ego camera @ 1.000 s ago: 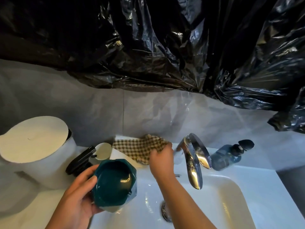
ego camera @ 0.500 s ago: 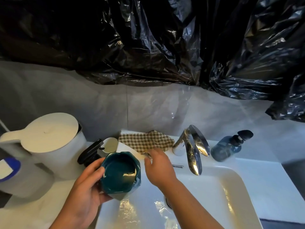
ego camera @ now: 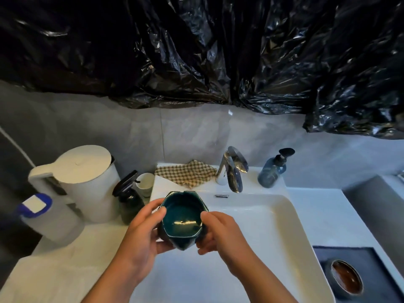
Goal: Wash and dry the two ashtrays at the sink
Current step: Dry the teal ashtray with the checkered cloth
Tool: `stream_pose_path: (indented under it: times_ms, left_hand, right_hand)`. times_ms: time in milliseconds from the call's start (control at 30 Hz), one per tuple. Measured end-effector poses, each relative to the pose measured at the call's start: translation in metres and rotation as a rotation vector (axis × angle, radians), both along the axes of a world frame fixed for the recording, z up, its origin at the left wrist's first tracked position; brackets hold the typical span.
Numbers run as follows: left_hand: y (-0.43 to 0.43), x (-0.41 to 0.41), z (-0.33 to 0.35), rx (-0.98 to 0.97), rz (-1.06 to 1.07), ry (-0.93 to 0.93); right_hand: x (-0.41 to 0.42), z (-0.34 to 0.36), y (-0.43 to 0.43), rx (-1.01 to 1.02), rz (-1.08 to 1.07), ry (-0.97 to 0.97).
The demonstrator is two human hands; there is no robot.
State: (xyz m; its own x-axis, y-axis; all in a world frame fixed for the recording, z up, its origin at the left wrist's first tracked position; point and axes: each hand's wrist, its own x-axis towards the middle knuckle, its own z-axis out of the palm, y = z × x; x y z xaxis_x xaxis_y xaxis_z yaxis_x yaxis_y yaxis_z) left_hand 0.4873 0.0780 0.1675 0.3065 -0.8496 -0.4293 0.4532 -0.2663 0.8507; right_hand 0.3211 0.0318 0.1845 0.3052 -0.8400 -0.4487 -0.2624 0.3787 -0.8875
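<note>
The left hand [ego camera: 142,235] and right hand [ego camera: 220,235] curl around a teal ashtray [ego camera: 181,217] held upright above the sink [ego camera: 262,226], seemingly rinsed; drying next calls for the checked cloth [ego camera: 185,173] at twelve o'clock.

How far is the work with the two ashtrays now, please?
Likely done: the teal ashtray shows a clean, glossy inside, and no water runs from the tap. In hand: left hand and right hand both hold it over the sink. Left: drying it, since the cloth lies on the ledge, and the brown ashtray, sitting on the tray.
</note>
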Motion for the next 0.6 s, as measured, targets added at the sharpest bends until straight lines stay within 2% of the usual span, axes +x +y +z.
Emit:
stream_pose_path:
  times_ms: [200,600]
  left_hand:
    - [0.022,-0.034,0.002,-0.022,-0.187,-0.19]
    - [0.032,-0.133,0.006,-0.098,-0.408,-0.187]
  right_hand:
    - [-0.045,0.012,0.036,-0.015,-0.145,-0.014]
    - [-0.148,0.019,0.088,-0.017,-0.345,-0.061]
